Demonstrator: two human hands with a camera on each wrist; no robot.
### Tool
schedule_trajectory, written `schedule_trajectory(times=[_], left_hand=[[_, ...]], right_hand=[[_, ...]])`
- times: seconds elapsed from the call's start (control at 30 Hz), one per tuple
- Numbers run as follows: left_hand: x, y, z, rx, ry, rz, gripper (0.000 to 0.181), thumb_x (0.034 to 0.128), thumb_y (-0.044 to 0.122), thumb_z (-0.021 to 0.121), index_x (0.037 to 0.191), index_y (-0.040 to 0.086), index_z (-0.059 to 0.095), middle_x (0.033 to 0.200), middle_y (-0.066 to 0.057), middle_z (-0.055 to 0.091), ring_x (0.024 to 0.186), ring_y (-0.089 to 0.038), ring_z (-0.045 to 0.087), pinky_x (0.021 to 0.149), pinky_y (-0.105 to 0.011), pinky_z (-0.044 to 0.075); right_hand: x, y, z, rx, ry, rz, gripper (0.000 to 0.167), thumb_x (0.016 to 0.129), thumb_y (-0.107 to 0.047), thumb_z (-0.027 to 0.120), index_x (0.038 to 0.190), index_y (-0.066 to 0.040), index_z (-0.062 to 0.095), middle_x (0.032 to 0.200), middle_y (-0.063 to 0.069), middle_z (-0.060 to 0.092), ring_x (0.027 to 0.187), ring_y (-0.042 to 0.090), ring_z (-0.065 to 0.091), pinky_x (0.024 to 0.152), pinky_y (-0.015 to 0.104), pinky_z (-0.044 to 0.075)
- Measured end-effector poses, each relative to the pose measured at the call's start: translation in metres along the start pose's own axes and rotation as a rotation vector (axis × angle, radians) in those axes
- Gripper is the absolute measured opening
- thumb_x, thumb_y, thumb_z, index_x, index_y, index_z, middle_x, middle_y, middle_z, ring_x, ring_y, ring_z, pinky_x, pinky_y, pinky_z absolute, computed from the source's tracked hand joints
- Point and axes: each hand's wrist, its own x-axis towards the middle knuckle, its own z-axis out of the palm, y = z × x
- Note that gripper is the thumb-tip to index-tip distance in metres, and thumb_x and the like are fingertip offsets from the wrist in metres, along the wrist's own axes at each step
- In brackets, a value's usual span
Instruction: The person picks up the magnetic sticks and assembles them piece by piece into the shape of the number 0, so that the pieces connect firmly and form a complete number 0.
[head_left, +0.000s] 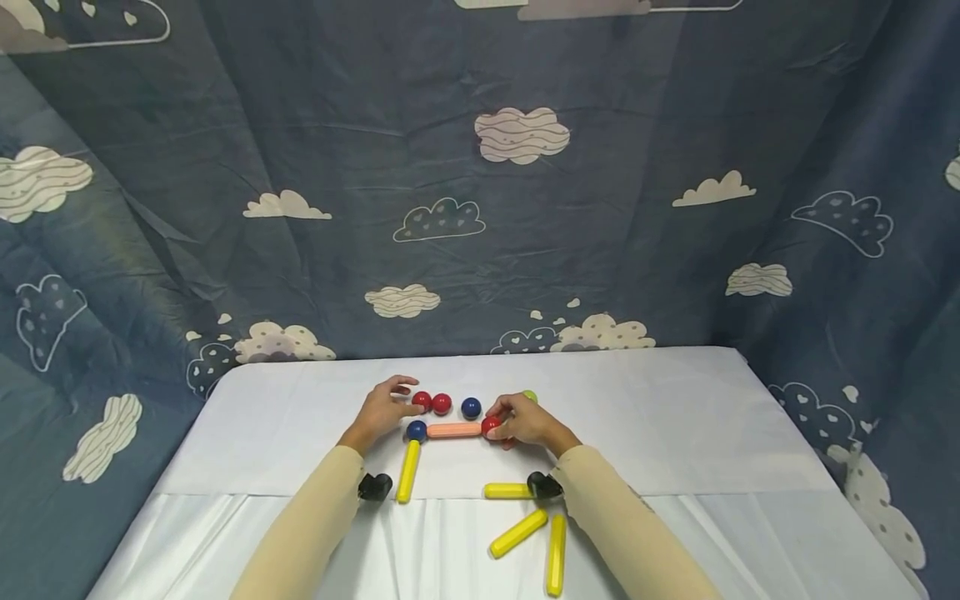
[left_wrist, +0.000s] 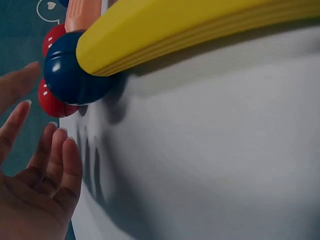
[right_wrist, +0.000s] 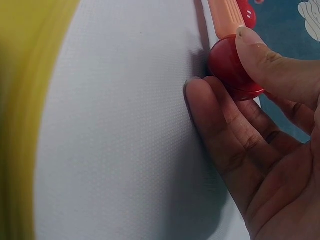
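Note:
A red ball [head_left: 491, 426] sits at the right end of an orange stick [head_left: 453, 430], and my right hand [head_left: 531, 422] grips it. In the right wrist view the thumb presses on this red ball [right_wrist: 232, 65] with fingers on its other side. A blue ball [head_left: 416, 430] is at the stick's left end, with a yellow stick [head_left: 408, 472] running from it toward me. Beside that blue ball [left_wrist: 70, 70], my left hand [head_left: 381, 414] is held with fingers spread, apart from it in the left wrist view. Its fingertips are near two red balls [head_left: 442, 404].
Behind the orange stick lies another blue ball [head_left: 471, 407]. A green ball [head_left: 530, 396] is partly hidden behind my right hand. Several loose yellow sticks [head_left: 518, 533] lie on the white-covered table [head_left: 675, 433] at front right. A dark cloud-patterned cloth [head_left: 600, 250] hangs behind.

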Motion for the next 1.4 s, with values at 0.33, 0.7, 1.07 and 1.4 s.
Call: schedule_trajectory(times=[0.33,0.7,1.07,1.4], left_hand=[[0.006,-0.001,0.001,0.017,-0.033,-0.012,0.047,0.0781,0.009,0.079,0.122,0.012,0.064,0.116,-0.013,0.061,0.106,-0.029,0.054,0.095,-0.046,0.043],[0.002,-0.009,-0.003,0.070,-0.007,0.039,0.036,0.0816,0.014,0.077,0.116,0.011,0.068,0.107,-0.008,0.067,0.100,-0.025,0.057,0.086,-0.040,0.047],[-0.028,-0.017,-0.035,0.134,-0.046,0.099,0.032,0.0816,0.017,0.077,0.112,0.011,0.068,0.103,-0.007,0.065,0.083,-0.018,0.056,0.066,-0.027,0.047],[-0.096,-0.026,-0.036,0.147,-0.147,0.210,0.031,0.0770,0.012,0.081,0.105,0.012,0.069,0.093,0.000,0.064,0.081,-0.014,0.058,0.072,-0.028,0.051]], right_hand=[[0.001,0.000,0.006,-0.004,-0.023,-0.029,0.027,0.079,-0.001,0.076,0.102,-0.005,0.062,0.094,0.009,0.060,0.071,0.018,0.059,0.059,0.028,0.053],[0.000,0.004,0.007,-0.007,-0.023,-0.006,0.029,0.078,-0.002,0.077,0.103,-0.005,0.062,0.096,0.009,0.060,0.075,0.019,0.059,0.060,0.028,0.054],[0.004,0.002,-0.002,-0.022,-0.007,0.008,0.029,0.079,-0.001,0.076,0.104,-0.005,0.063,0.096,0.009,0.061,0.072,0.019,0.059,0.060,0.028,0.054],[0.007,0.004,0.000,-0.020,-0.019,0.011,0.028,0.079,0.000,0.075,0.105,-0.004,0.063,0.098,0.010,0.061,0.076,0.020,0.060,0.061,0.028,0.054]])
